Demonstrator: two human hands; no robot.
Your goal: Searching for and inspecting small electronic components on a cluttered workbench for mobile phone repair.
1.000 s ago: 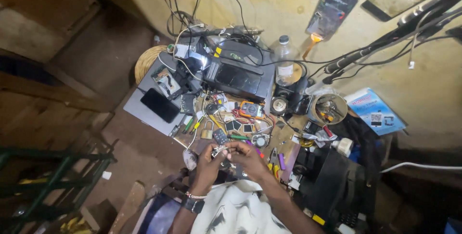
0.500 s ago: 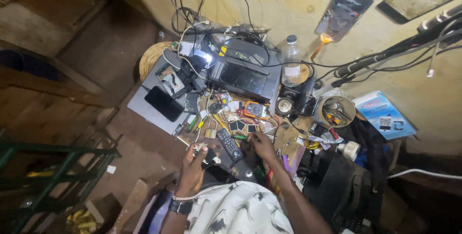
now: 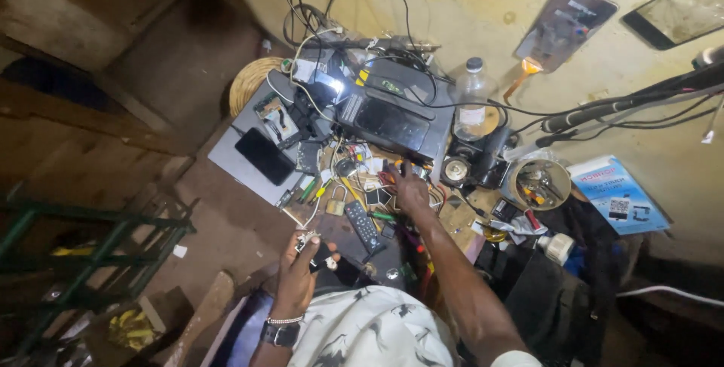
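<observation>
My left hand (image 3: 298, 276) is near my lap at the front edge of the cluttered workbench (image 3: 241, 167). It holds a small dark device with metal parts (image 3: 317, 250) between fingers and thumb. My right hand (image 3: 409, 190) reaches forward over the bench, fingers down among small parts and wires just in front of a black box-shaped instrument (image 3: 392, 114). Whether it grips anything is hidden. A black remote control (image 3: 363, 225) lies between the two hands. A brass padlock (image 3: 336, 202) sits left of the remote.
A dark phone (image 3: 264, 156) lies on a grey panel at the left. A clear plastic bottle (image 3: 471, 95), a round bowl of small tools (image 3: 539, 184) and a blue booklet (image 3: 618, 197) stand to the right. Cables hang on the yellow wall. A green metal frame (image 3: 83, 254) stands left.
My two hands were together near the bench's front. The right hand has moved forward into the parts by the black instrument, and the left has drawn back holding the small device.
</observation>
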